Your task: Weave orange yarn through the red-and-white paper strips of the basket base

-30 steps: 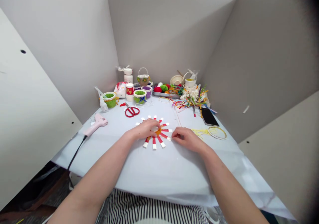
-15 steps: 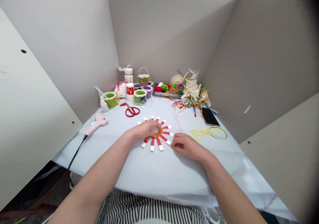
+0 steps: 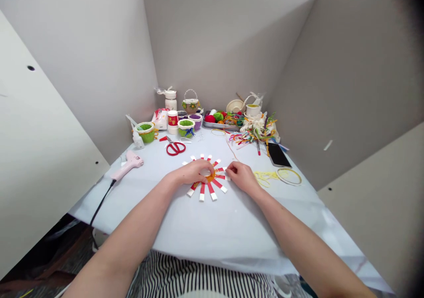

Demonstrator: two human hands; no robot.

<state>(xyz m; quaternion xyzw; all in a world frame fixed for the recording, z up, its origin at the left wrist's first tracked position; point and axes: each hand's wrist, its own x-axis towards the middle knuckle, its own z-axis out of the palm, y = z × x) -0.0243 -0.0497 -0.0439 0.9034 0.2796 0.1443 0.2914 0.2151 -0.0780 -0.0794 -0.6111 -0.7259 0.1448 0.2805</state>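
A paper cup cut into red strips with white tips (image 3: 212, 191) lies splayed like a sun on the cloth. Orange yarn (image 3: 210, 179) rings its centre. My left hand (image 3: 194, 172) is closed on the cup's middle, thumb and fingers curved around the ring, covering the left strips. At the right-hand strips, my right hand (image 3: 241, 174) has its fingertips pinched on a thin strand of yarn (image 3: 231, 149). That strand runs back across the cloth toward the tray. The exact pinch point is too small to make out.
Red scissors (image 3: 176, 148) and a pink glue gun (image 3: 128, 165) lie to the left. Small baskets, including a green one (image 3: 145, 132), stand behind. A tray of yarn balls (image 3: 221, 125) is at the back; a phone (image 3: 279, 155) and yellow yarn (image 3: 266, 177) lie right.
My right hand has moved up and slightly left, from the lower right strips to the ones at the right. The strand now curves more loosely. My left hand has stayed in place.
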